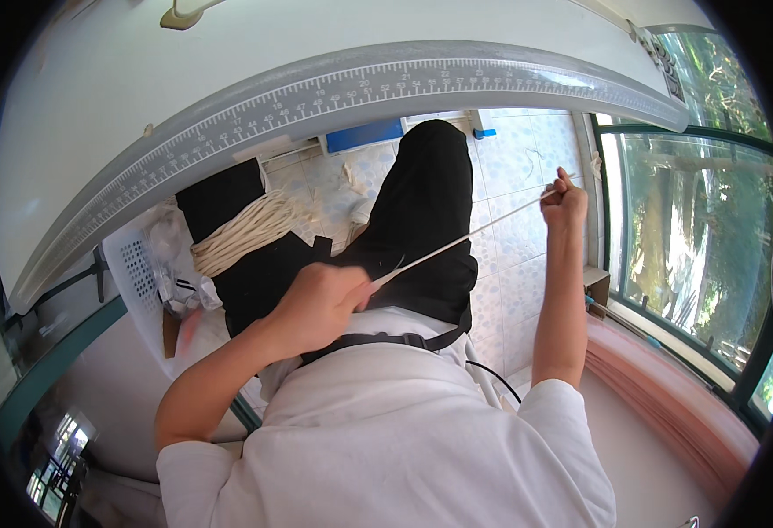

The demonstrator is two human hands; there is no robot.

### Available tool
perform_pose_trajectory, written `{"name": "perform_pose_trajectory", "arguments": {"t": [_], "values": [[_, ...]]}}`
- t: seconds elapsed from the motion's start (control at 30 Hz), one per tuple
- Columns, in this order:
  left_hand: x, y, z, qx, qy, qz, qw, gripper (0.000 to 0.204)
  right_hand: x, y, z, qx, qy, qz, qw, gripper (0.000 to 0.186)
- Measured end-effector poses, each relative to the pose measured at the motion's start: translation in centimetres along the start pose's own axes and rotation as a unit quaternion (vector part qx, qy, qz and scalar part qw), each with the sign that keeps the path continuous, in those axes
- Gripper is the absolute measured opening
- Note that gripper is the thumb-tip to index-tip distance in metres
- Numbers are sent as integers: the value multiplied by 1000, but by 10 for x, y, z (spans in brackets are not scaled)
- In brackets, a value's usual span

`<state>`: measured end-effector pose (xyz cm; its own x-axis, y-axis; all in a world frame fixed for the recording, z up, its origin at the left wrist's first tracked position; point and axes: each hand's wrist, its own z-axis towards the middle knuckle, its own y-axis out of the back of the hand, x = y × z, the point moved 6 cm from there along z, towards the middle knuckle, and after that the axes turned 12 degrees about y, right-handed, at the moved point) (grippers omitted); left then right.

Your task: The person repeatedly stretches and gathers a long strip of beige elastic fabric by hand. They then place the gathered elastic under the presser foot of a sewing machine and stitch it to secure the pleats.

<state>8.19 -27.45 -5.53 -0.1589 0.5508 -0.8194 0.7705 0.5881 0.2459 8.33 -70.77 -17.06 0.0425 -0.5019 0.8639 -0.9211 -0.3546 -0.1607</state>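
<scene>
A thin cream cord (470, 236) runs taut on a slant over my lap, between my two hands. Near my waist my left hand (320, 304) is closed on its lower end, slightly blurred by motion. Out to the right and farther up, my right hand (564, 201) pinches the other end. A small dark sliver shows beside the cord near my left hand; what it is I cannot tell. Over my left thigh, on black cloth (219, 198), lies a thick bundle of similar cream cords (245, 233).
A white table with a grey ruler-marked edge (351, 92) curves across in front of me. To the left stands a white perforated basket (131, 264) with plastic bags in it. A green-framed window (694, 238) and a pink curtain (668, 387) are at the right. Below is tiled floor (518, 238).
</scene>
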Motion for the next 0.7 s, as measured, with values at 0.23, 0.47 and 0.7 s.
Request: {"name": "perform_pose_trajectory", "arguments": {"t": [0.23,0.47,0.7], "values": [[29,43,-88,-20,136,-48,989,19,0,64,84,-113,21,-37,993,23],[28,54,-61,3,152,-185,971,25,-35,-24,6,284,403,-778,390,29],[25,58,-51,8,151,-263,953,21,-46,-154,-320,756,257,-270,538,26]]}}
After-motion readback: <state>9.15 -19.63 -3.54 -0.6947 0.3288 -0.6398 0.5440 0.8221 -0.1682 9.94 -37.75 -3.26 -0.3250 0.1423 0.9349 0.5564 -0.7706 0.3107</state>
